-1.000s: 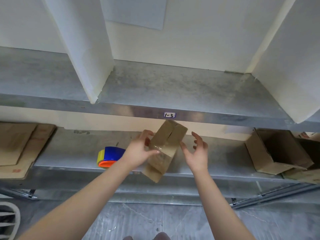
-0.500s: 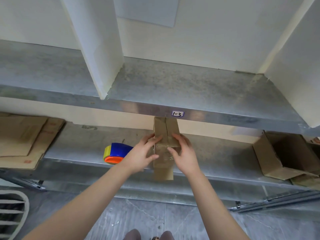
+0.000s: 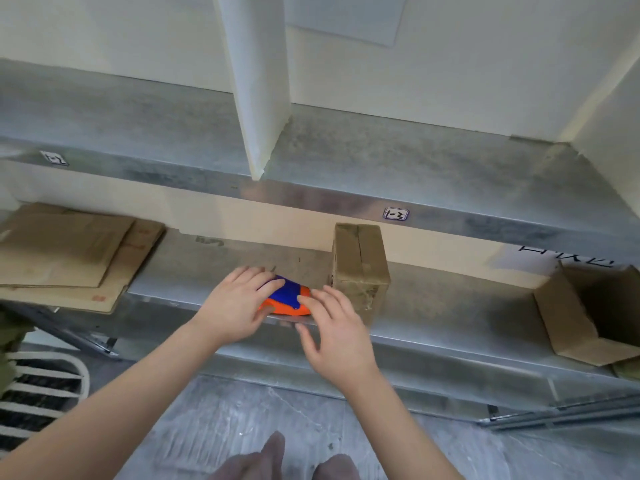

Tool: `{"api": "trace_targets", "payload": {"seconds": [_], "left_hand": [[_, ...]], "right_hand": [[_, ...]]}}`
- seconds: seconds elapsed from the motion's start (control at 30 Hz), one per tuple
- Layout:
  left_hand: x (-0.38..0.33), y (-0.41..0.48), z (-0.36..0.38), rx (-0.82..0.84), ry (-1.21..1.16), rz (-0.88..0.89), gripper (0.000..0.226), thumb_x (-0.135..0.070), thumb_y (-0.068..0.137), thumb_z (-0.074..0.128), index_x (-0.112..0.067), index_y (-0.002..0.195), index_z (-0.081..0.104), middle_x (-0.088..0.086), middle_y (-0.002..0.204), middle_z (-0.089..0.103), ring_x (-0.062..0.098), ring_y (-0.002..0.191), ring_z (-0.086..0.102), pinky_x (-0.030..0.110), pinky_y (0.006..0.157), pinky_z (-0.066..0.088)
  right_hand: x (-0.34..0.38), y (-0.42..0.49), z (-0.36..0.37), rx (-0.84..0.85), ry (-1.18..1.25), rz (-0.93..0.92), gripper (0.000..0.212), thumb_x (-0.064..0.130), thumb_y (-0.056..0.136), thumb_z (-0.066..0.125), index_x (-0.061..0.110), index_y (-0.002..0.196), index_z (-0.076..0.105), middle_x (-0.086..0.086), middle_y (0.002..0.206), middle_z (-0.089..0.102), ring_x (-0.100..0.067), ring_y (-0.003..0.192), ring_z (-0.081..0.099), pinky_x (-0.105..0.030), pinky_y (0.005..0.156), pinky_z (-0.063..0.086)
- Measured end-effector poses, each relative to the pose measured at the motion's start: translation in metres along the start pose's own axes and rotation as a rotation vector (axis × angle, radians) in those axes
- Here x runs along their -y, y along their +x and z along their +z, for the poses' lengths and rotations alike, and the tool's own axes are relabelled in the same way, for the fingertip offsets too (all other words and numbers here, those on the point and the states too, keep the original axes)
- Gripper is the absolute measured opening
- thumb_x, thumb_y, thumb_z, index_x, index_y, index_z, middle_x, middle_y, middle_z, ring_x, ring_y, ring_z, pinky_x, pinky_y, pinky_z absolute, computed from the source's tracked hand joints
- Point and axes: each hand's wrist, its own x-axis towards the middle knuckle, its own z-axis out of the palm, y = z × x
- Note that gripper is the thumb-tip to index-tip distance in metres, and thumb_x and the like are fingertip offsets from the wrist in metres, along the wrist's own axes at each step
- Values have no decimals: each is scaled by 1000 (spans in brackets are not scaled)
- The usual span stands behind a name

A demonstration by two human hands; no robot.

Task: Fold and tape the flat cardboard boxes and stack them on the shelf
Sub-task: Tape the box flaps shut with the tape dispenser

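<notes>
The taped cardboard box (image 3: 360, 268) stands upright on the lower shelf (image 3: 450, 306), with no hand on it. Just beside it the left hand (image 3: 239, 303) grasps the tape dispenser (image 3: 287, 296). The right hand (image 3: 336, 330) has its fingers released and touches the end of the dispenser. Flat cardboard (image 3: 69, 251) lies at the far left of the shelf.

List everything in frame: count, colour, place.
taped brown cardboard box: 1, brown, upright on the lower grey metal shelf
blue and orange tape dispenser: 1, shelf front edge, left of the taped box
flat brown cardboard sheets: stack, count unclear, shelf left end
open brown cardboard box: 1, shelf right end
upper grey metal shelf: 1, above
white divider panels: 2, upright on the upper shelf
white labels: 2, upper shelf front lip
white slatted object: 1, floor, lower left
left hand: fingers over the dispenser, thumb at its near side
right hand: fingers spread, one fingertip touching the dispenser
</notes>
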Motion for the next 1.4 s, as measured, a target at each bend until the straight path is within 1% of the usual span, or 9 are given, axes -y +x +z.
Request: {"api": "trace_targets", "payload": {"seconds": [0.07, 0.23, 0.33, 0.47, 0.63, 0.8, 0.97, 1.1, 1.4], "left_hand": [[11, -5, 7, 29, -2, -5, 48, -33, 85, 51, -13, 128, 60, 4, 123, 63, 26, 110, 60, 39, 102, 44], [37, -4, 29, 139, -46, 4, 54, -37, 84, 55, -10, 131, 57, 7, 127, 61, 30, 116, 58, 41, 101, 46], [51, 6, 43, 209, -68, 9, 63, -39, 82, 68, -12, 136, 52, 8, 134, 56, 33, 125, 51, 44, 107, 39], [64, 27, 59, 281, -100, 47, 70, -51, 84, 63, -17, 142, 44, 8, 143, 47, 30, 133, 41, 42, 114, 27], [74, 46, 71, 394, -228, 32, 69, -51, 81, 65, -23, 139, 41, 3, 129, 51, 26, 115, 50, 37, 91, 45], [89, 50, 72, 428, -349, 56, 63, -45, 79, 70, -21, 132, 45, 2, 123, 50, 23, 111, 50, 32, 82, 43], [89, 45, 69, 389, -429, 55, 64, -37, 80, 73, -20, 134, 44, 2, 130, 49, 23, 125, 43, 35, 94, 43], [86, 41, 68, 367, -430, 58, 64, -31, 78, 75, -23, 133, 43, -1, 129, 48, 21, 118, 45, 35, 93, 44], [79, 44, 67, 382, -429, -2, 60, -34, 75, 76, -21, 127, 50, 0, 122, 52, 20, 112, 48, 31, 91, 43]], "right_hand": [[8, 7, 23, 59, 31, 29, 43, 35, 93, 56, 18, 133, 57, -4, 135, 57, -22, 135, 43, -34, 105, 44], [2, 27, 72, 234, 32, 258, 50, 32, 97, 50, 17, 144, 43, -4, 146, 45, -21, 138, 33, -32, 113, 33], [-10, 28, 88, 272, 5, 390, 51, 30, 97, 49, 19, 146, 38, -2, 146, 43, -20, 134, 35, -28, 110, 33], [-18, 29, 104, 285, 5, 550, 49, 28, 98, 48, 16, 144, 39, -6, 144, 45, -23, 131, 40, -28, 109, 35], [-23, 33, 120, 274, -3, 699, 47, 26, 103, 37, 15, 149, 33, -6, 150, 38, -23, 135, 39, -28, 109, 35], [-30, 34, 128, 269, -19, 728, 45, 21, 104, 34, 17, 149, 33, -5, 150, 38, -23, 135, 39, -28, 108, 35], [-35, 35, 137, 297, -83, 729, 52, 8, 97, 42, 17, 147, 33, -3, 147, 40, -22, 135, 38, -27, 106, 35], [-39, 37, 140, 319, -105, 722, 66, -3, 87, 47, 17, 148, 30, -2, 148, 37, -21, 137, 32, -26, 109, 33], [-48, 29, 142, 335, -105, 652, 47, 14, 103, 37, 18, 150, 31, -2, 154, 30, -20, 140, 29, -26, 114, 25]]}}
